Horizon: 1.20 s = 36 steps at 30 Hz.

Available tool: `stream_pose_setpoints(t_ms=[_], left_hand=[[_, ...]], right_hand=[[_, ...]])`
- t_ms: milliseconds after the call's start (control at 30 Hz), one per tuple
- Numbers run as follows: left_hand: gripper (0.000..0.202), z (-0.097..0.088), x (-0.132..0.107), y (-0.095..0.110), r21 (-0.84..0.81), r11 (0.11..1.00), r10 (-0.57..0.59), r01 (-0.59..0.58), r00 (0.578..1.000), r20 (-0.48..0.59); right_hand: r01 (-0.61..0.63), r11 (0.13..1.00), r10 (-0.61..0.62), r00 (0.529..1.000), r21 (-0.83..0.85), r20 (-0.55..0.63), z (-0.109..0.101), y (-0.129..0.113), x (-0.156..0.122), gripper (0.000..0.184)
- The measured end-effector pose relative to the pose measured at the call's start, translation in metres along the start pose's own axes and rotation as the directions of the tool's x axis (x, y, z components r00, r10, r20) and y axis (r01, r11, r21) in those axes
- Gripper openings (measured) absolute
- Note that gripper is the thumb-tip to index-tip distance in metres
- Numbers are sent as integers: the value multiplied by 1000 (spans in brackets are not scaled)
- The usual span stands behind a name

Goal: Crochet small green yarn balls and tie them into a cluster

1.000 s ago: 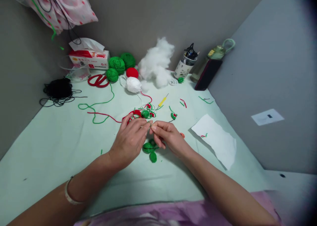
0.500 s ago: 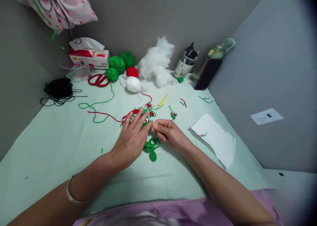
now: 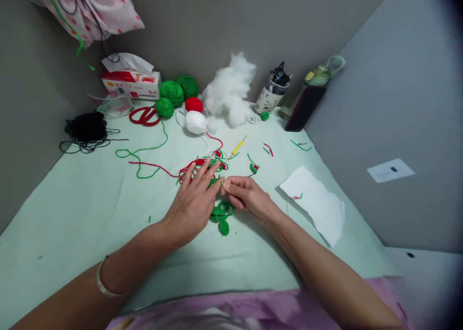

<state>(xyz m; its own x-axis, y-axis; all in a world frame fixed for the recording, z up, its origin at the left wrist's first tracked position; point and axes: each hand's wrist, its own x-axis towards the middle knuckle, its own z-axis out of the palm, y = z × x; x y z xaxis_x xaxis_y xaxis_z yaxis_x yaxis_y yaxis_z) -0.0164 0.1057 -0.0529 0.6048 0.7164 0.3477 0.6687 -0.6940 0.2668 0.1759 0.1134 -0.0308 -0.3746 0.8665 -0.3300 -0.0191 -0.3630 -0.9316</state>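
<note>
My left hand (image 3: 193, 202) lies palm down with its fingers stretched out over a tangle of red and green yarn (image 3: 186, 172) and small crocheted pieces. Part of a green crocheted piece (image 3: 212, 181) shows between its thumb and index finger. Against the left thumb, my right hand (image 3: 244, 195) is closed in a pinch on a thin green yarn strand (image 3: 221, 181); the exact hold is partly hidden by the fingers. Just below the hands rests a green crocheted piece (image 3: 219, 213) with a loop and a leaf-shaped part (image 3: 224, 227).
Behind the hands are a yellow-handled crochet hook (image 3: 238, 147), white yarn (image 3: 196, 122), red scissors (image 3: 144, 116), green yarn balls (image 3: 171, 93) and white stuffing (image 3: 231, 91). Black yarn (image 3: 86, 127) sits left. White paper (image 3: 313, 204) lies right, with a bottle (image 3: 318, 75) and phone (image 3: 306, 108) behind.
Both hands hold nearly the same places. The right hand has shifted very slightly downward, still pinching by the left thumb. The whole view has moved a little.
</note>
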Motion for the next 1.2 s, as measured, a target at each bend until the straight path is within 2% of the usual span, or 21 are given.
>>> stream_pose_setpoints(t_ms=[567,733,833,1000,1100,1200], left_hand=[[45,-3,2,1,-30,999,-13,14,1000,17],[40,-6,2,-3,-111,994,-17,15,1000,-24],[35,-7,1,-6,-219,975,-70,50,994,-84],[23,-8,2,-8,-467,869,-269,164,948,-168],[12,-10,4,-7,-622,726,-431,292,899,-81],[8,-13,6,-6,-715,586,-506,381,861,45]], right_hand=[[-55,997,54,999,48,5,-1,1,1,27],[-13,1000,12,1000,28,24,0,1,0,29],[34,999,-34,999,-4,6,1,0,-1,30],[72,993,-74,997,-91,-20,5,-1,-2,31],[101,983,-109,993,-153,-45,10,-2,-4,32],[132,966,-151,986,-220,-69,15,0,-6,33]])
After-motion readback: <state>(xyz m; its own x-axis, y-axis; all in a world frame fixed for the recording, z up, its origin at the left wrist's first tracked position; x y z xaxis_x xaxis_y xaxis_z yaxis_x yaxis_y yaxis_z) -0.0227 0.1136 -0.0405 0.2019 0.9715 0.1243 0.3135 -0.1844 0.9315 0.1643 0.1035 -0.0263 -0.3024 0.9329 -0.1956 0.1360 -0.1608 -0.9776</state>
